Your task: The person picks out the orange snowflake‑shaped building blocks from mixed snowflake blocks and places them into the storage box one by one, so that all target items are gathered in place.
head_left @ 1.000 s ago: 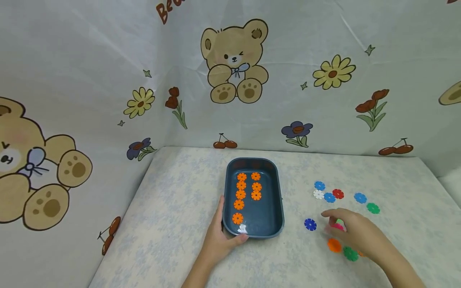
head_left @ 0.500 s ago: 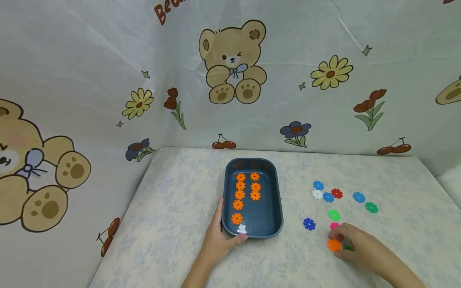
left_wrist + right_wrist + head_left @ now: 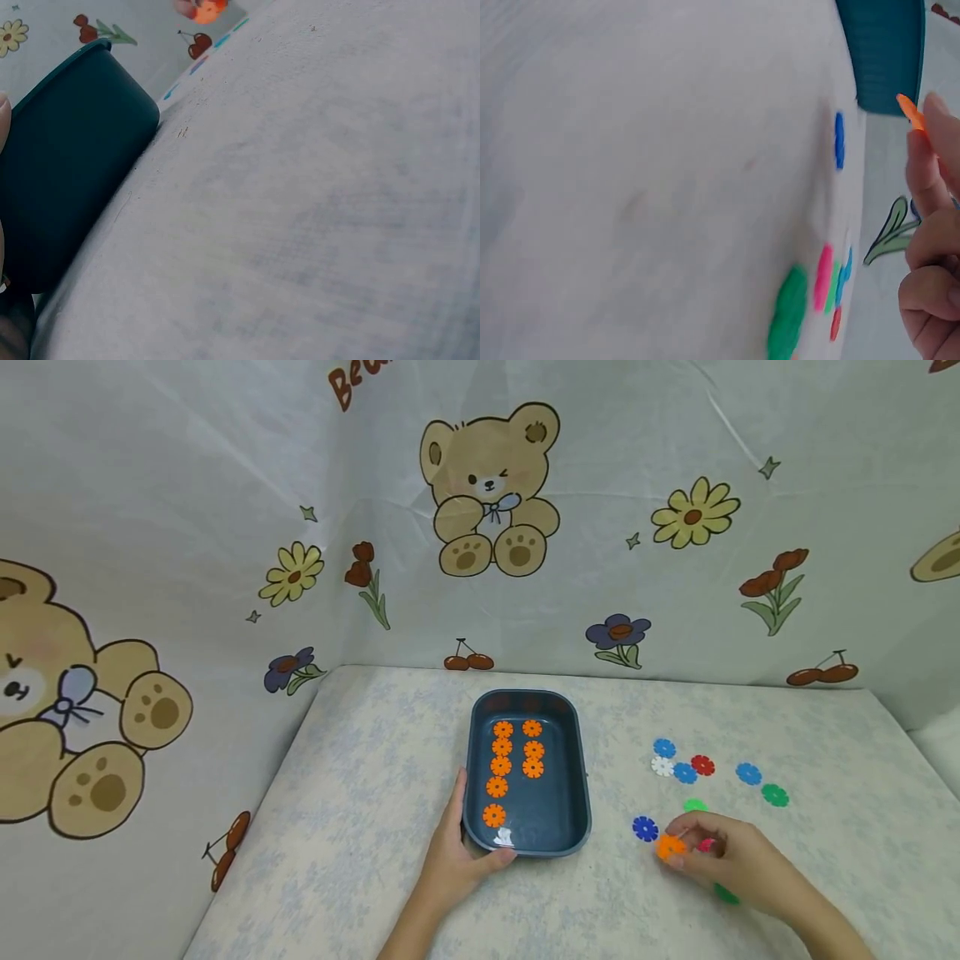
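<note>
My left hand [image 3: 459,864] grips the near left corner of a dark blue-green tray [image 3: 560,814], thumb at the front rim and fingers along the side. Inside the tray, several orange notched plastic discs [image 3: 497,787] lie flat in two columns. My right hand [image 3: 738,862] pinches another orange disc [image 3: 671,847] between thumb and index finger, raised above the table in the right wrist view. A dark blue disc [image 3: 645,828] lies just left of it. Partly hidden by this hand are a pink disc [image 3: 707,844], a light green disc [image 3: 695,806] and a green disc [image 3: 726,894].
Farther back on the right lie blue discs [image 3: 748,774], a white disc [image 3: 662,766], a red disc [image 3: 702,765] and a green disc [image 3: 775,795]. A pale patterned cloth covers the table [image 3: 375,760]. Behind it hangs a bear-print curtain [image 3: 600,585].
My right hand has moved down to the orange disc on the table, pinched it and lifted it up and leftward. The left hand and the tray have stayed in place.
</note>
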### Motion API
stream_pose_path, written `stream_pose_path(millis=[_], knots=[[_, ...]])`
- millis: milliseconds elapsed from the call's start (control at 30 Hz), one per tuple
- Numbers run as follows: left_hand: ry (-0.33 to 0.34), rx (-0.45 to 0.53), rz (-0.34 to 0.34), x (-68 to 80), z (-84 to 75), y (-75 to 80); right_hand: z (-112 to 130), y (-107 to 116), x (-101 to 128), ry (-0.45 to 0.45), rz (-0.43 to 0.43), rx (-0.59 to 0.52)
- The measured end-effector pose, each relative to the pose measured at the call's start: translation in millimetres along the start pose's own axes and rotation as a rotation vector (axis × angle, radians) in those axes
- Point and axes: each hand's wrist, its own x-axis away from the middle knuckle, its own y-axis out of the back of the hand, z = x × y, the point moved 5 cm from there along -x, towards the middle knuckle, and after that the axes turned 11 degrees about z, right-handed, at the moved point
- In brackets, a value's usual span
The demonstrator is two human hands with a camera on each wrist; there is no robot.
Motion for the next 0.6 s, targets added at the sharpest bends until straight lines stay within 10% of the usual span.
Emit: stream_pose_path(millis=[233,600], knots=[[0.004,-0.004,-0.005,-0.4,0.9,-0.1,37,0,-20,0.159,-0.026,-0.182],[0.01,-0.001,-0.003,-0.5,1.2,-0.5,98,-10,-52,0.319,0.009,-0.142]])
